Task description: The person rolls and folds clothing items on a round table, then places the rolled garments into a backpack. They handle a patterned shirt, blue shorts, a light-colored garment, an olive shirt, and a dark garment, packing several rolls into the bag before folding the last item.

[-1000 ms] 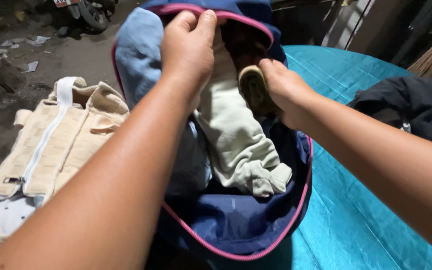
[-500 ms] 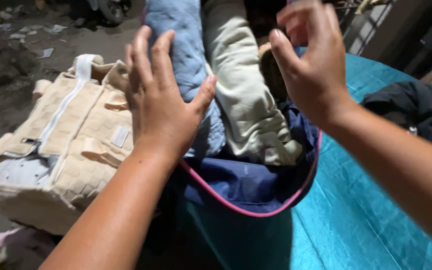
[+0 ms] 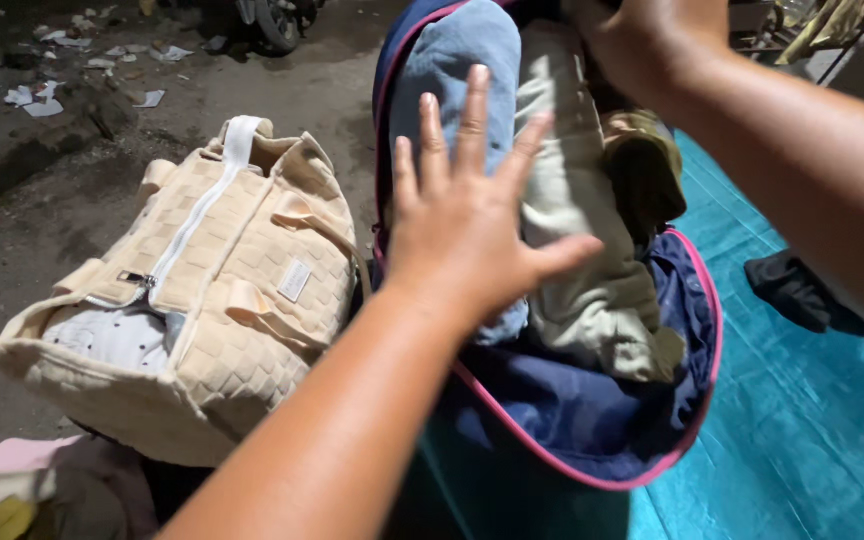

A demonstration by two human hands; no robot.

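outdoor yard | littered dirt ground [image 3: 72,150] | teal tarp [image 3: 802,420] | parked wheel [image 3: 277,20]

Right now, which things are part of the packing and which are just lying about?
In hand: left hand, right hand, navy bag, blue garment, pale green garment.
Lying about: cream quilted bag, dark cloth, teal sheet.

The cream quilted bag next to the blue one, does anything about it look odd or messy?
The cream quilted bag lies tipped on its side with its zip partly open, a pale grey-white garment showing at the gap. Litter is scattered on the dirt ground beyond. Nothing looks torn or spilled.
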